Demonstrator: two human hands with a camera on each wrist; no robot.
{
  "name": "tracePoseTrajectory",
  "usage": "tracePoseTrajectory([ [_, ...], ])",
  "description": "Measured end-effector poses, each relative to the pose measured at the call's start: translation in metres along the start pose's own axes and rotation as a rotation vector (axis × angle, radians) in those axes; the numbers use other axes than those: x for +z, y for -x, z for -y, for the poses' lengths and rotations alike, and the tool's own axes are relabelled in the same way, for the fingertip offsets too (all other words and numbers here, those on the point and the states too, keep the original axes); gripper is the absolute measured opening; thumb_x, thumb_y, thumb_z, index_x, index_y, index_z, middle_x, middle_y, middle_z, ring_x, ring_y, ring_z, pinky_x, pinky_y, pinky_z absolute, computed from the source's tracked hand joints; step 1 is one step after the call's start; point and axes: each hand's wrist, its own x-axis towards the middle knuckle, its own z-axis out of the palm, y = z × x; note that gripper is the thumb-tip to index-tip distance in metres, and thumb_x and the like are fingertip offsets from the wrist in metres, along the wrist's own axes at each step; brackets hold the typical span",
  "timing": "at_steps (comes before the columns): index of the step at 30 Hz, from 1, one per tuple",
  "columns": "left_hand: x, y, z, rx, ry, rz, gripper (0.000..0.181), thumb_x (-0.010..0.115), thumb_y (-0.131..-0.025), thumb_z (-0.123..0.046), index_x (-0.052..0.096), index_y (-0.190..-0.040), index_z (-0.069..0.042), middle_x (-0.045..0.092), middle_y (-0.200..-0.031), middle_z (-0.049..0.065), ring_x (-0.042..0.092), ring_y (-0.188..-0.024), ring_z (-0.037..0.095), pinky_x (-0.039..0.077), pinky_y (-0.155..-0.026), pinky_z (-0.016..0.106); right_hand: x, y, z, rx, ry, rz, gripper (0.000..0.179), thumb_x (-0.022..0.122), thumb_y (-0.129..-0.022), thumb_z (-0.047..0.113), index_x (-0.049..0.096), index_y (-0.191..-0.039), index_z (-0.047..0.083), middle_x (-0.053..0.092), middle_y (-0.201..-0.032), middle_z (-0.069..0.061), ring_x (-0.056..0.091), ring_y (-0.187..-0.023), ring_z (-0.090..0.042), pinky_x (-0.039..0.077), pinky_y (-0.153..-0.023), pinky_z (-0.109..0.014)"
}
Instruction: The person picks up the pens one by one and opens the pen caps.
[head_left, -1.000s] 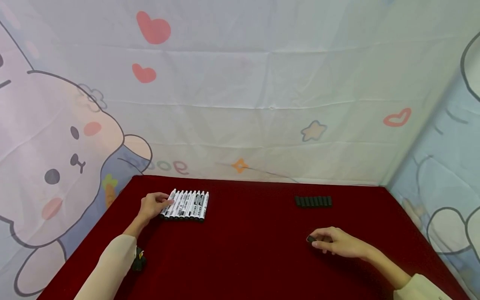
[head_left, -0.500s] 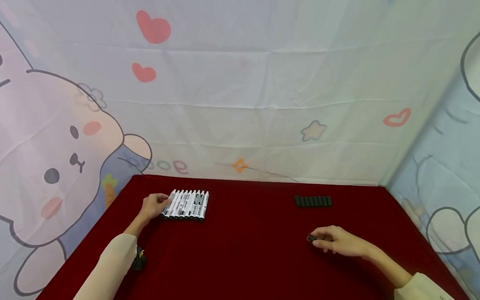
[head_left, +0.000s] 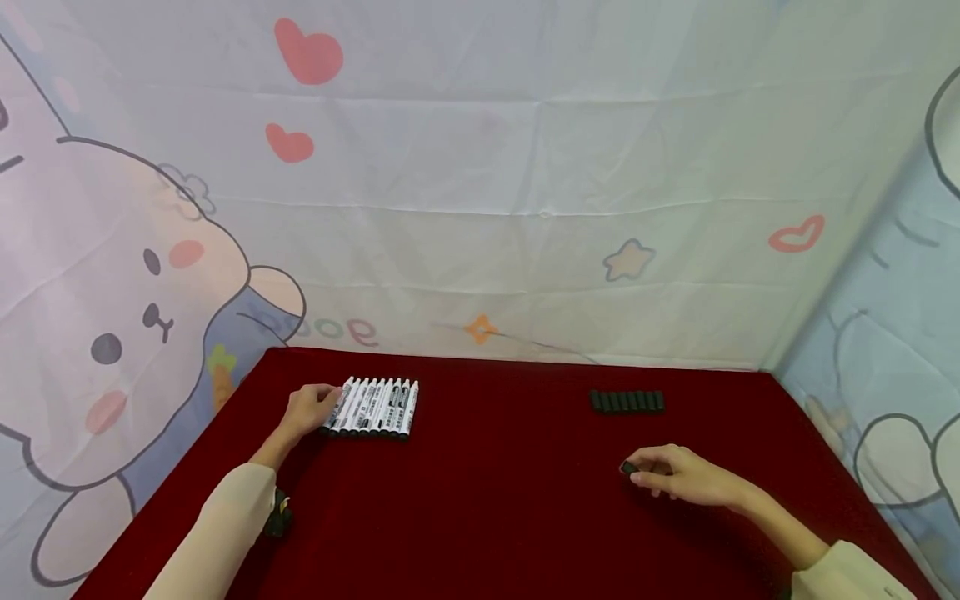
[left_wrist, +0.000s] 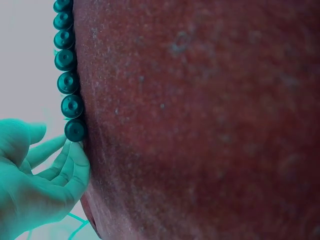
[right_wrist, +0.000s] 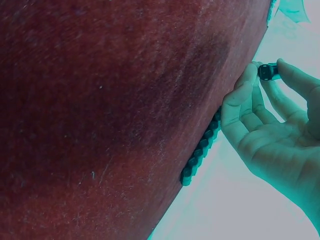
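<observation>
A row of white markers lies side by side at the back left, black ends toward the near side. My left hand is at the row's left end, its fingertips against the outermost marker in the left wrist view and its thumb held apart. My right hand is above the table toward the right, pinching a small black marker cap between thumb and finger. Behind it, several black caps stand lined up in a short row.
Dark red cloth covers the table. A small dark object sits beside the left sleeve. A printed fabric curtain rises behind the table's far edge, with another fabric side at the right.
My left thumb and fingers have drawn slightly left, off the top of the end marker. My right hand has shifted a little away and to the right, still pinching the cap.
</observation>
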Motion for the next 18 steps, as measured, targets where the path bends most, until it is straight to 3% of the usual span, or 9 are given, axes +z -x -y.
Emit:
tracePoseTrajectory([
  [3, -0.001, 0.001, 0.000, 0.006, 0.007, -0.005, 0.042, 0.051, -0.107, -0.021, 0.063, -0.125, 0.014, 0.066, -0.122, 0.034, 0.064, -0.110, 0.047, 0.052, -0.095, 0.057, -0.001, 0.001, -0.002, 0.004, 0.003, -0.001, 0.032, 0.054, -0.107, 0.016, 0.061, -0.127, -0.006, 0.066, -0.097, -0.008, 0.057, -0.075, -0.007, 0.050, -0.060, -0.026],
  [10, 0.001, 0.007, -0.002, 0.094, 0.002, -0.031, 0.034, 0.053, -0.106, -0.014, 0.066, -0.121, 0.013, 0.070, -0.115, 0.032, 0.067, -0.102, 0.043, 0.055, -0.088, 0.055, -0.009, 0.010, -0.011, 0.003, 0.020, -0.015, 0.032, 0.054, -0.107, 0.016, 0.061, -0.127, -0.008, 0.067, -0.096, -0.007, 0.056, -0.073, -0.005, 0.050, -0.058, -0.026],
  [18, -0.001, 0.009, -0.031, 0.214, 0.033, -0.057, 0.033, 0.056, -0.105, -0.014, 0.065, -0.126, 0.010, 0.070, -0.116, 0.029, 0.069, -0.099, 0.041, 0.057, -0.081, 0.051, -0.030, 0.017, -0.016, 0.048, 0.061, -0.087, 0.035, 0.055, -0.106, 0.019, 0.060, -0.127, -0.008, 0.066, -0.098, -0.008, 0.057, -0.075, -0.005, 0.051, -0.060, -0.026],
])
